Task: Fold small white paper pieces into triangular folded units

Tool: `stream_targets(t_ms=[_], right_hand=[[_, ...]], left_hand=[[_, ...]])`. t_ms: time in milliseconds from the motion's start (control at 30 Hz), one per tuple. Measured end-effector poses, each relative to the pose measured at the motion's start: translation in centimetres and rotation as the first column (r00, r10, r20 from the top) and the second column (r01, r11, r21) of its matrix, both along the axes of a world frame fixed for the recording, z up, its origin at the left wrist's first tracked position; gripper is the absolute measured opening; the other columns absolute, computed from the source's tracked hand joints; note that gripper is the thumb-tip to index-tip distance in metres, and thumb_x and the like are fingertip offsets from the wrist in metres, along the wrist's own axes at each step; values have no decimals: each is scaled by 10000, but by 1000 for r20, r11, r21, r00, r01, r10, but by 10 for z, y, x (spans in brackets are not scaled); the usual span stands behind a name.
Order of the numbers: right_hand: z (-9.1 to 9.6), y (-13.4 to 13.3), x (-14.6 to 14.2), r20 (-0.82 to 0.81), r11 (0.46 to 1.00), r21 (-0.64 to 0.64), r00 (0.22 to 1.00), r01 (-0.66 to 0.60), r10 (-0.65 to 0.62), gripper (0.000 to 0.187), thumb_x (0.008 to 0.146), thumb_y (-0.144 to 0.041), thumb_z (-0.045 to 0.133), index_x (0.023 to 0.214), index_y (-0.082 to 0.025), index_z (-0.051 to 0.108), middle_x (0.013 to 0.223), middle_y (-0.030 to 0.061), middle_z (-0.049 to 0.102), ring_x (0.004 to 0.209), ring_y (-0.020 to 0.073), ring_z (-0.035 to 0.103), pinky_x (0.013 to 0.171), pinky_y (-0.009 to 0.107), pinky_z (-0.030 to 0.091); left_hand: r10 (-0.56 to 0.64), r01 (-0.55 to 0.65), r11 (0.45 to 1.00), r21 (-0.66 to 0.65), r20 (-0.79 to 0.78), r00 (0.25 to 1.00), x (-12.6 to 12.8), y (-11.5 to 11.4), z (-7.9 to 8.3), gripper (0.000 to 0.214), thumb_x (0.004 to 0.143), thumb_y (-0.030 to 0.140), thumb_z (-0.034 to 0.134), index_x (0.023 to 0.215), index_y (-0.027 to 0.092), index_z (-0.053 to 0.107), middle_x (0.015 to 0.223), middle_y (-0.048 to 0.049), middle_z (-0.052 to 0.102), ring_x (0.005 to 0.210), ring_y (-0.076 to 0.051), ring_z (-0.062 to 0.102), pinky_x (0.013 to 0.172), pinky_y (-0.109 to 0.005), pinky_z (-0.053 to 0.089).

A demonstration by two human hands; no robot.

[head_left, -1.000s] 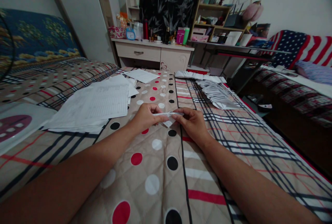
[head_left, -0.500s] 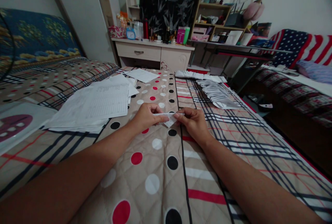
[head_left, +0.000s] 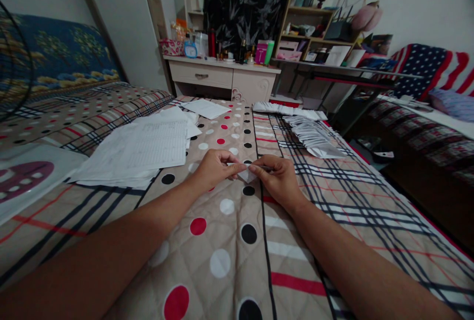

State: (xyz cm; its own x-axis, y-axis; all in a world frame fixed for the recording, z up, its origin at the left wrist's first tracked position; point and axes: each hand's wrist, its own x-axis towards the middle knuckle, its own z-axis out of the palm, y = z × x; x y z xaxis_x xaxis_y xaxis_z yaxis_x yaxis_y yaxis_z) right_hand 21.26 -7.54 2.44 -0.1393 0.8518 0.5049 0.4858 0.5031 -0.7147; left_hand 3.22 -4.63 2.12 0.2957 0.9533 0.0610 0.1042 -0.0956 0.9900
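Note:
Between my two hands is a small folded piece of white paper [head_left: 247, 176], its pointed lower part showing below the fingertips. My left hand [head_left: 218, 167] pinches its left side between thumb and fingers. On the other side, my right hand [head_left: 276, 174] grips it with the thumb on top, close to the left thumb. Most of the paper is hidden by the fingers. To the left lies a stack of lined paper sheets [head_left: 148, 142] with writing. A row of folded paper pieces [head_left: 313, 137] lies beyond my right hand.
A patterned quilt [head_left: 207, 270] covers the bed under my arms. Another strip of folded papers [head_left: 289, 110] and a loose sheet [head_left: 207, 108] lie farther back. A printed plastic bag [head_left: 22, 177] is at far left. A white cabinet [head_left: 215, 74] stands beyond the bed.
My thumbs have come closer together along the paper's top edge, and less of that edge shows. The whole view has shifted slightly.

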Motion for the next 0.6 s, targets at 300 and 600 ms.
stream_targets(t_ms=[300, 600], right_hand=[[0, -2, -1, 49, 995, 101, 999, 10, -15, 147, 826, -253, 644, 709, -177, 692, 656, 26, 664, 602, 147, 591, 576, 255, 431], [-2, 0, 0, -53, 1000, 24, 998, -16, 18, 121, 784, -251, 685, 715, -159, 722, 658, 31, 688, 589, 138, 588, 568, 241, 427]], left_hand=[[51, -52, 999, 16, 61, 997, 3, -2, 2, 370, 599, 461, 809, 665, 119, 685, 529, 5, 621, 457, -82, 552, 466, -187, 444], [37, -37, 998, 54, -4, 999, 4, -4, 10, 147, 688, 232, 770, 682, 106, 695, 490, 5, 626, 427, -83, 572, 438, -163, 468]])
